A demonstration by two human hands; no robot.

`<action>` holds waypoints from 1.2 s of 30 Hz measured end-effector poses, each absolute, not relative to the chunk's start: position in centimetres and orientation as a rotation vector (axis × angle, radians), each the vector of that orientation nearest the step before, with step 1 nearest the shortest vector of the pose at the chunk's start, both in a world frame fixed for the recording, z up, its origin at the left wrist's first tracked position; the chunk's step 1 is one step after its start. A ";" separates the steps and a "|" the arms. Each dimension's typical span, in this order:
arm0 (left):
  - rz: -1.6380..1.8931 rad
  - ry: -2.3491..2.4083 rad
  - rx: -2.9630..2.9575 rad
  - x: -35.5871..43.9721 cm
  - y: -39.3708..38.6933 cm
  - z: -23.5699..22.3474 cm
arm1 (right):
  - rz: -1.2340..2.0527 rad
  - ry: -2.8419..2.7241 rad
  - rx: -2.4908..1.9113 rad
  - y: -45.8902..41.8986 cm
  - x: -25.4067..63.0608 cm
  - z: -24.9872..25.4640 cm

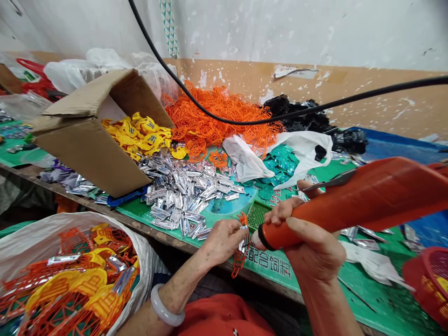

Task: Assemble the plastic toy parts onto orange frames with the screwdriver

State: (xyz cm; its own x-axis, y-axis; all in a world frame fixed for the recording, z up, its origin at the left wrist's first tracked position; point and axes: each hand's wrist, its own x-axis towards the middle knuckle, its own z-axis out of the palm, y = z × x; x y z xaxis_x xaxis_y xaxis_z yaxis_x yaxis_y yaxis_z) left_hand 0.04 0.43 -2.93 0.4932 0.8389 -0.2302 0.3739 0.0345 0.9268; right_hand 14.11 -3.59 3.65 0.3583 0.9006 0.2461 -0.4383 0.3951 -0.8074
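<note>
Fingers (233, 227) of both hands closed: orange frame (238, 265) at left, orange tool (364, 196) at right

Left hand (221, 243): thumb and fingertips pinched on the orange frame, above the near edge of the table; silver piece (242, 241) lying against the frame. Right hand (313, 242): wrapped around the barrel of the orange tool, pale tip pointed at the frame; contact between tip and frame not possible to tell. On the left wrist: white bangle (167, 306).

Just beyond the hands: green perforated basket (258, 213). To its left, on the green table cover (402, 298): loose heap of silver pieces (185, 191). Behind: white plastic bag (245, 163) with teal packets (283, 162) in its mouth. Farther back: large pile of orange frames (217, 116), black parts (297, 114) beside it; black cable (241, 122) strung across above. Left: tilted cardboard box (94, 151), yellow parts (140, 133) at its opening. Near left: white sack (146, 256), mixed orange, yellow and silver contents. Right edge: red basket (422, 275).
</note>
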 end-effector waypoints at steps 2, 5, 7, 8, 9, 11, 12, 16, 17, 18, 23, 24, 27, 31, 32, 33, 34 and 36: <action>0.504 1.075 1.557 0.1 0.4 -3.0 | 0.972 -0.779 -0.712 -3.7 14.1 3.6; 0.507 1.076 1.542 0.1 0.4 -2.9 | 0.973 -0.800 -0.710 -3.8 14.1 3.6; 0.504 1.084 1.530 0.2 0.4 -2.8 | 0.966 -0.822 -0.719 -3.9 14.0 3.7; 0.503 1.088 1.523 0.2 0.4 -2.8 | 0.957 -0.834 -0.737 -4.0 13.9 3.7; 0.501 1.091 1.515 0.2 0.4 -2.7 | 0.947 -0.849 -0.763 -4.1 13.8 3.7; 0.499 1.091 1.498 0.3 0.3 -2.7 | 0.926 -0.899 -0.835 -4.4 13.7 3.6; 0.499 1.089 1.487 0.4 0.3 -2.7 | 0.916 -0.939 -0.871 -4.5 13.7 3.5; 0.519 1.086 1.432 0.5 0.0 -3.1 | 0.871 -1.116 -0.952 -4.6 13.7 2.7; 0.526 1.087 1.418 0.6 -0.1 -3.2 | 0.858 -1.136 -0.957 -4.6 13.7 2.5; 0.534 1.089 1.404 0.6 -0.1 -3.4 | 0.848 -1.143 -0.960 -4.6 13.7 2.4; 0.570 1.095 1.334 0.8 -0.3 -3.7 | 0.819 -1.133 -0.960 -4.6 13.7 2.1; 0.577 1.097 1.321 0.8 -0.3 -3.7 | 0.817 -1.129 -0.963 -4.6 13.7 2.1; 0.591 1.099 1.283 0.9 -0.4 -3.9 | 0.823 -1.098 -0.969 -4.7 13.6 2.1; 0.612 1.099 1.225 1.1 -0.6 -4.1 | 0.827 -1.045 -0.946 -4.9 13.4 2.1; 0.616 1.097 1.210 1.1 -0.6 -4.1 | 0.827 -1.033 -0.935 -4.9 13.4 2.2; 0.619 1.092 1.194 1.1 -0.6 -3.9 | 0.827 -1.023 -0.922 -5.0 13.4 2.4; 0.619 1.084 1.176 1.0 -0.6 -3.6 | 0.828 -1.008 -0.903 -5.1 13.4 2.6; 0.616 1.063 1.131 0.5 -0.4 -2.7 | 0.839 -0.954 -0.832 -5.2 13.7 3.6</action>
